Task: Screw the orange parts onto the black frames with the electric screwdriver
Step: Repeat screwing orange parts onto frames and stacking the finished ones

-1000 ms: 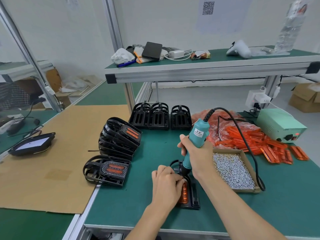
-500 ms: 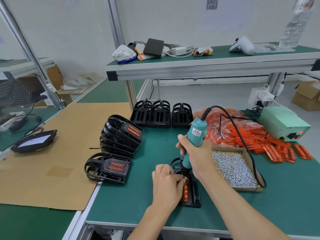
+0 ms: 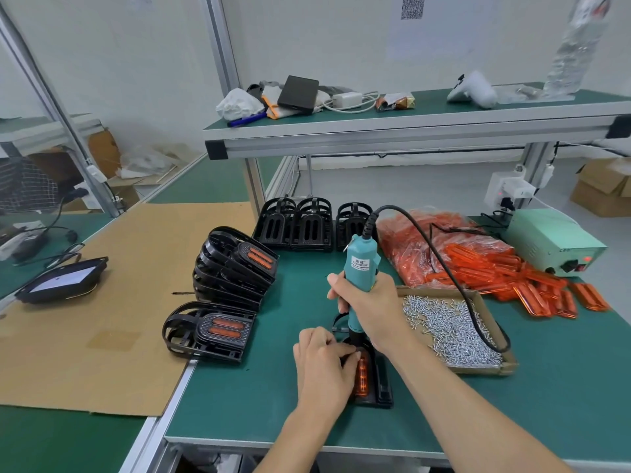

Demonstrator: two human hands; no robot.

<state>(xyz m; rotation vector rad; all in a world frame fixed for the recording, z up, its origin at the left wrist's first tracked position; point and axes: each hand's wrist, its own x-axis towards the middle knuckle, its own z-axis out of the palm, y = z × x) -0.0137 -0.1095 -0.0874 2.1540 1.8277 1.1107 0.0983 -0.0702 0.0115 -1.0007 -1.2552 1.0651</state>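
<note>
A black frame (image 3: 379,384) with an orange part (image 3: 362,373) seated in it lies on the green bench mat (image 3: 259,397), near the front edge. The left hand (image 3: 322,367) curls over the frame's near-left side, gripping it. The right hand (image 3: 368,305) is wrapped round the teal electric screwdriver (image 3: 358,278), held upright with its tip down on the frame. Just right sits a cardboard tray of screws (image 3: 450,329); behind it, a bag of loose orange parts (image 3: 478,268) and a pale green power supply (image 3: 553,244). Finished frames (image 3: 235,268) stack to the left beside a cardboard sheet (image 3: 102,302). An aluminium shelf (image 3: 409,131) spans overhead against white walls.
</note>
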